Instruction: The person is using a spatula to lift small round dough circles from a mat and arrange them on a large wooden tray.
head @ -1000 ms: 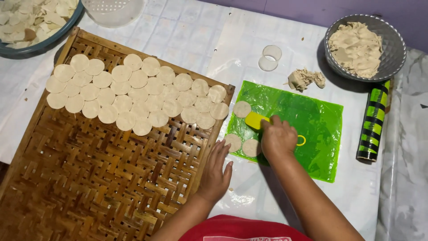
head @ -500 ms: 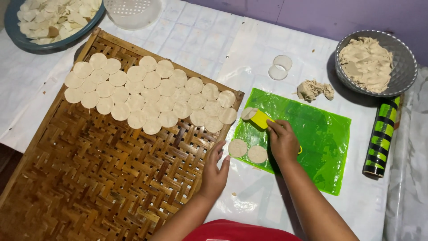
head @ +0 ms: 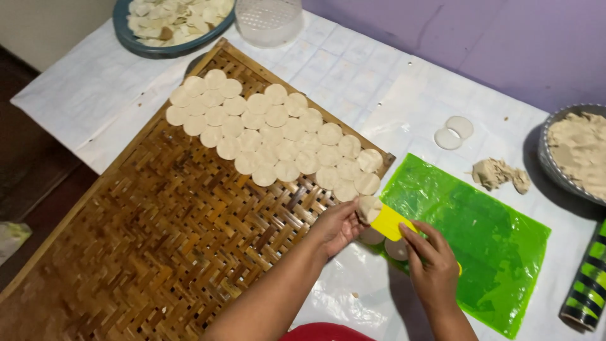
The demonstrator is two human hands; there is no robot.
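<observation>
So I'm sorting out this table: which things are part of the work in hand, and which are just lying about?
In use:
left hand at a dough disc
right hand holding the yellow scraper
green mat
woven tray with rows of discs

Lying about:
dough lump
grey bowl
blue bowl
clear tub
striped roller

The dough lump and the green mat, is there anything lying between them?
No. In the head view, only bare white table cover shows between the dough lump and the green mat.
</observation>
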